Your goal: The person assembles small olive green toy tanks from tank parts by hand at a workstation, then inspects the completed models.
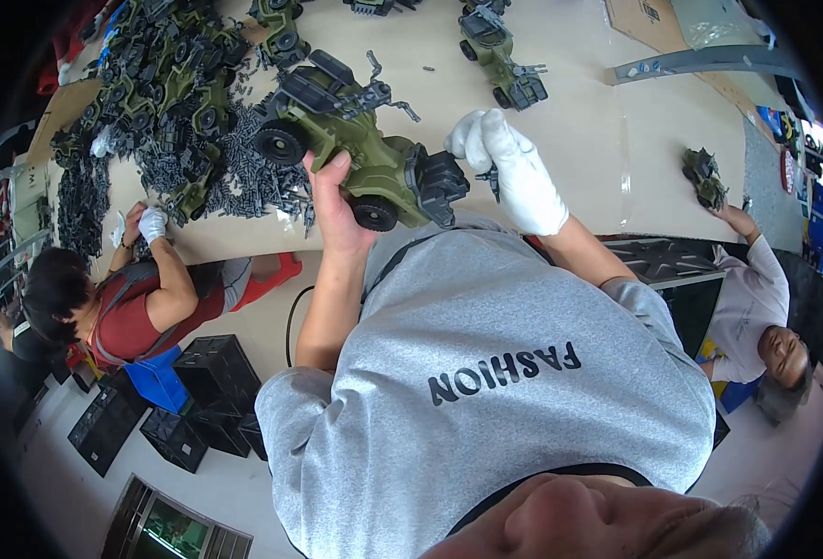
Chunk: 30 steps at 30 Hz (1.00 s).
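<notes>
My bare left hand (339, 207) is closed around the side of a toy quad bike (370, 160), holding it tilted above the table. The toy has an olive green body, black wheels, a dark grey seat and handlebars, and a dark grey block at its right end. Close to that end is my right hand (521, 182), in a white glove with its fingers curled. A small dark grey plastic part (493, 184) sticks out below the gloved fingers, apart from the quad bike. The fingers hide the rest of that part.
Green toy vehicles (174, 70) lie heaped at the left beside a pile of small grey parts (253, 154). Another toy vehicle (503, 58) stands farther back on the table (579, 121). Co-workers sit left (155, 307) and right (756, 298). A curved grey bar (700, 63) is at the far right.
</notes>
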Tool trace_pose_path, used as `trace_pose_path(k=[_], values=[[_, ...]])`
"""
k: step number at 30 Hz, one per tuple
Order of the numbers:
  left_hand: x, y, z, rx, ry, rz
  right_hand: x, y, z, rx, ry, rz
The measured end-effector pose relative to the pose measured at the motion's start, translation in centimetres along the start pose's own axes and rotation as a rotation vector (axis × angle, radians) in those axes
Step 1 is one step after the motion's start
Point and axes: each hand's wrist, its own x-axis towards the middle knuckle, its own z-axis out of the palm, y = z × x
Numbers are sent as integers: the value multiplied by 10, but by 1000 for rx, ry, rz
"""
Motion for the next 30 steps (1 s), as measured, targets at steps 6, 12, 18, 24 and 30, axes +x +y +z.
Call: trace_pose_path(k=[6, 12, 18, 24, 30], values=[[-16, 2, 6, 39, 19, 31, -11, -7, 9, -84, -84, 53], [-21, 9, 8, 47, 1, 49, -23, -1, 34, -267, 24, -16], [-19, 32, 13, 79, -14, -4, 1, -11, 37, 542, 18, 601], [-19, 33, 8, 116, -30, -19, -2, 30, 40, 336, 13, 373], [67, -41, -55, -38, -53, -484, 45, 59, 3, -713, -99, 350]])
